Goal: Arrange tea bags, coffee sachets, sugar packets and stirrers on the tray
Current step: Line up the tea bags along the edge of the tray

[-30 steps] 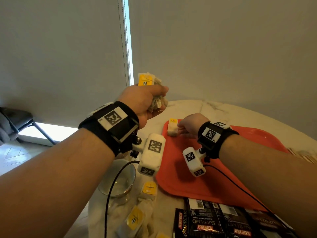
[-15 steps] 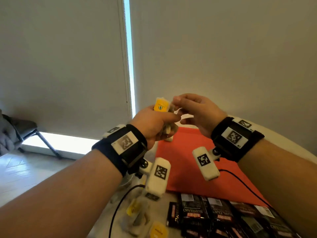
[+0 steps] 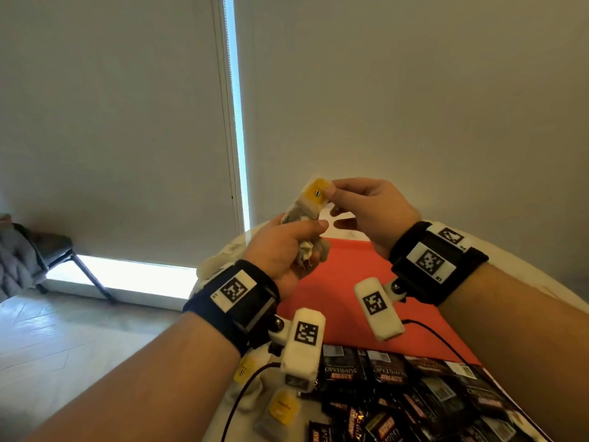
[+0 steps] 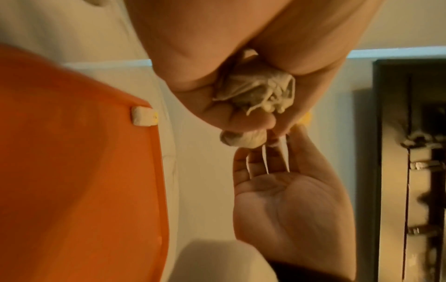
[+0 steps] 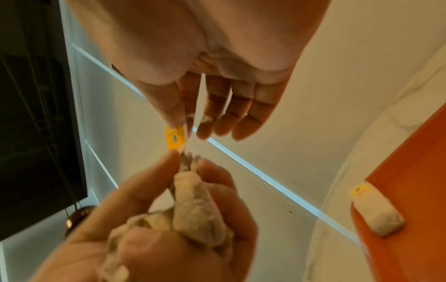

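Note:
My left hand [image 3: 306, 247] is raised above the red tray [image 3: 347, 301] and grips a crumpled bunch of tea bags [image 3: 307, 250]. My right hand [image 3: 333, 194] pinches the yellow tag [image 3: 317, 193] of the topmost tea bag between thumb and forefinger. In the right wrist view the same tag [image 5: 175, 139] sticks up from the bunch [image 5: 193, 206]. One tea bag [image 5: 373, 209] lies at the tray's far corner, also seen as the tea bag [image 4: 144, 119] in the left wrist view. Black coffee sachets [image 3: 382, 378] lie at the tray's near edge.
Loose tea bags with yellow tags [image 3: 280, 409] lie on the white table [image 3: 223, 266] to the left of the sachets. Cables from the wrist cameras hang over the tray and table. A dark chair [image 3: 54, 250] stands on the floor at far left.
My right hand left a tea bag on the tray, rose to the bunch and now pinches the top tag. My left hand dropped slightly and moved right.

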### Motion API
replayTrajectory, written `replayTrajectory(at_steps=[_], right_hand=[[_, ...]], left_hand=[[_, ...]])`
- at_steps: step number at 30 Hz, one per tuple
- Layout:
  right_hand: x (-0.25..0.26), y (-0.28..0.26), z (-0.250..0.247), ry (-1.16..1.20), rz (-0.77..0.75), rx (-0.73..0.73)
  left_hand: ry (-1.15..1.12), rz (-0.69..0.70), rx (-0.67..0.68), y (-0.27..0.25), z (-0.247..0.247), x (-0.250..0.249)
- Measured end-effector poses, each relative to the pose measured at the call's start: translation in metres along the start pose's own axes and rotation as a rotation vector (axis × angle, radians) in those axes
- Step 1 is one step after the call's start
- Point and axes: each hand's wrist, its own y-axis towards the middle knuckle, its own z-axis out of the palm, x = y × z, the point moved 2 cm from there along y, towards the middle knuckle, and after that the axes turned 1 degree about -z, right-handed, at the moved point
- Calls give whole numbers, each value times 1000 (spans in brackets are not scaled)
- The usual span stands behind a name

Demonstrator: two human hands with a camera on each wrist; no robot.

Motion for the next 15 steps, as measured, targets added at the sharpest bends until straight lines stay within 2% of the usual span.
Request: replayTrajectory(at_steps=[3, 7, 9, 12, 15], right_hand=[[4, 4, -5, 135, -76, -119], [3, 8, -11, 143, -14, -74], [1, 9, -12, 88, -19, -57], [-4, 9, -8, -6, -23, -8], [-7, 8, 0, 56, 21, 22]], left_hand=[[-84, -72, -73, 3, -2, 2], [-51, -84, -178, 10, -9, -1], [-20, -46, -204, 14, -13, -9], [70, 70, -173, 18, -11, -23], [196, 179, -114, 22, -6, -31]])
